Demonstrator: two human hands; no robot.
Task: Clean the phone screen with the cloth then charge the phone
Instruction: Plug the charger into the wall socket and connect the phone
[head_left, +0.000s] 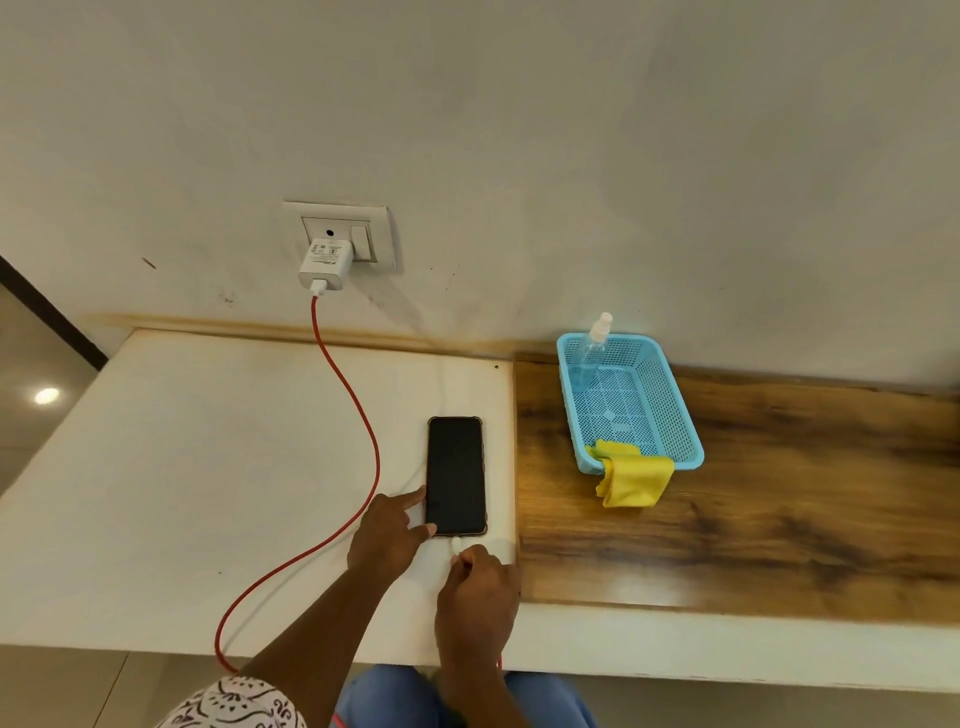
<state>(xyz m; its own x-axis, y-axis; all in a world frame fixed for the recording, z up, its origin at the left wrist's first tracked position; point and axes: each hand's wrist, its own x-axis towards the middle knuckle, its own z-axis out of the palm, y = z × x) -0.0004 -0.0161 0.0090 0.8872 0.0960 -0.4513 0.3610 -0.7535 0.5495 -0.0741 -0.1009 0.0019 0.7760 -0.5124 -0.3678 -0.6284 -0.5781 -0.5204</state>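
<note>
Left hand steadies the phone; right hand pinches the plug below it—we push straight in.

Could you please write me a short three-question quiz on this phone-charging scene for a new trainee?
1. True or false: the yellow cloth hangs over the near rim of the blue basket.
2. Which hand steadies the phone by its side edge? A) left B) right
3. Fill in: the red cable runs from the white ______ in the wall socket.

Key
1. True.
2. A: the left hand touches the phone's edge, while the right hand pinches the white connector at its bottom end.
3. Charger.
</note>
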